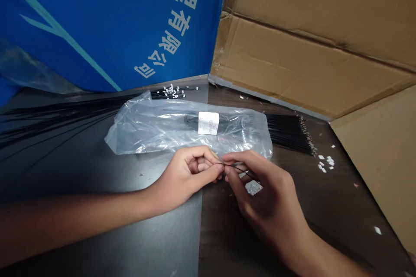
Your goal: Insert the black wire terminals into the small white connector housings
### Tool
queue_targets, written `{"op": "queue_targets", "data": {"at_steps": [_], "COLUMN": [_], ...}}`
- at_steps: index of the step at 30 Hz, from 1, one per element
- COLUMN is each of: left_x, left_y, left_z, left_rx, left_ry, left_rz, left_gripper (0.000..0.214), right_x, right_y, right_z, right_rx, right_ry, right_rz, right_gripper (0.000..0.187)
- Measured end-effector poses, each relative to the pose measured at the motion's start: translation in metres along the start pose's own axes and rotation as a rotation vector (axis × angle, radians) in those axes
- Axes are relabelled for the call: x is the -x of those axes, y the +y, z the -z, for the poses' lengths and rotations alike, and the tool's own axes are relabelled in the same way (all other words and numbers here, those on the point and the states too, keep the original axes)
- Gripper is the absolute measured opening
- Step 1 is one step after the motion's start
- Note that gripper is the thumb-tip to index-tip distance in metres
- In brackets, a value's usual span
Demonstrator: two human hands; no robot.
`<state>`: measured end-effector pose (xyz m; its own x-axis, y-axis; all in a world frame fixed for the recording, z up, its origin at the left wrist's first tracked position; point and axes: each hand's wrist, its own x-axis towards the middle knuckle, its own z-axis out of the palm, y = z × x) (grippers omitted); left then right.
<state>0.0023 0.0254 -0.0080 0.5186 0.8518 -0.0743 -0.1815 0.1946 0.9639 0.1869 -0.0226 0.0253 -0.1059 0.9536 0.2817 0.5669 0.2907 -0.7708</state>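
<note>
In front of the plastic bag, my left hand (191, 171) and my right hand (271, 190) meet with their fingertips almost touching. A thin black wire (241, 169) runs from the left fingertips through the right thumb and index finger and back under the right palm. Both hands are closed in a pinch on it. The wire's end is hidden between the fingers, and any small part there is too small to make out. Below the right hand, partly covered by it, lies a small heap of tiny pale, shiny pieces (253, 187).
A clear plastic bag (156, 134) with a white label (208, 123) lies across the table. Bundled black wires (289, 134) with bare tips stick out at right. More wires with white connectors (171, 91) lie behind. White connectors (326, 162) are scattered right. Cardboard (292, 52) walls the back.
</note>
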Motion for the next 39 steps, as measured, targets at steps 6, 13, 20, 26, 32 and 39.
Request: {"op": "queue_targets", "data": {"at_steps": [6,13,20,26,32,39], "left_x": [0.001,-0.001,-0.001,-0.001,-0.001,-0.001], "left_y": [0.001,0.004,0.006,0.008,0.005,0.004], "left_z": [-0.001,-0.005,-0.007,-0.008,-0.007,-0.006], "left_rx": [-0.034,-0.074,-0.083,-0.054,-0.037,-0.054], "left_ry": [0.033,0.055,0.069,0.08,0.074,0.056], "left_rz": [0.046,0.077,0.071,0.091,0.079,0.04], "left_gripper": [0.013,0.008,0.005,0.008,0.008,0.01], "right_x": [0.0,0.006,0.008,0.009,0.009,0.005], "right_y": [0.009,0.009,0.013,0.011,0.012,0.01], "right_z": [0.016,0.017,0.012,0.013,0.014,0.018], "right_rx": [-0.079,-0.156,-0.173,-0.141,-0.146,-0.167], "right_ry": [-0.085,-0.079,-0.1,-0.074,-0.104,-0.138], "right_rz": [-0.075,-0.187,-0.203,-0.169,-0.166,-0.172], "right_gripper": [0.012,0.013,0.014,0.015,0.017,0.016]}}
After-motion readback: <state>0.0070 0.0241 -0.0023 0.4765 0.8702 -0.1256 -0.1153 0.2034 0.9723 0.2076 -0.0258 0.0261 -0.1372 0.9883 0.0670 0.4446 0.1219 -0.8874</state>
